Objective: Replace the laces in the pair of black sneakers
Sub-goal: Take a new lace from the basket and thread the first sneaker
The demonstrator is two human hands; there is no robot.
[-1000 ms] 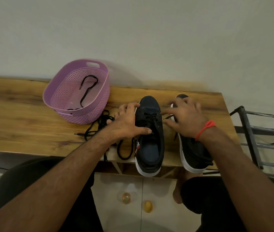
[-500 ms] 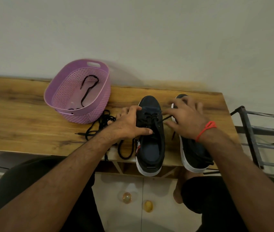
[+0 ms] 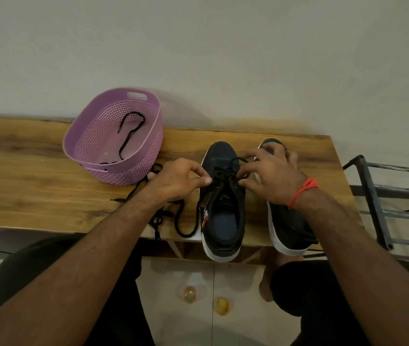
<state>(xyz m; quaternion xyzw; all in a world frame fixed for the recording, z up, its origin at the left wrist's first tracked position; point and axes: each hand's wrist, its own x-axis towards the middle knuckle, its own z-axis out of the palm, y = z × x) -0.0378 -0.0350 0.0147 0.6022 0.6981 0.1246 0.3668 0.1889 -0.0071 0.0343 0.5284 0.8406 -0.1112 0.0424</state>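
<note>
Surface: wooden table (image 3: 36, 176) against a plain wall (image 3: 198, 46).
Sneakers: two; left sneaker (image 3: 223, 203), right sneaker (image 3: 288, 226), on the table's near edge.
Baskets: one purple basket (image 3: 146, 156).
Fingers: left hand (image 3: 176, 181) and right hand (image 3: 271, 181) pinch the left sneaker's lace (image 3: 226, 174).

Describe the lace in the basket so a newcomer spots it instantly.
Find the purple basket at the wooden table's back left. Inside it lies one black lace, looped at its far end. Unlike the laces tangled on the table, it sits alone inside the basket.

No readable text or labels appear anywhere.
</note>
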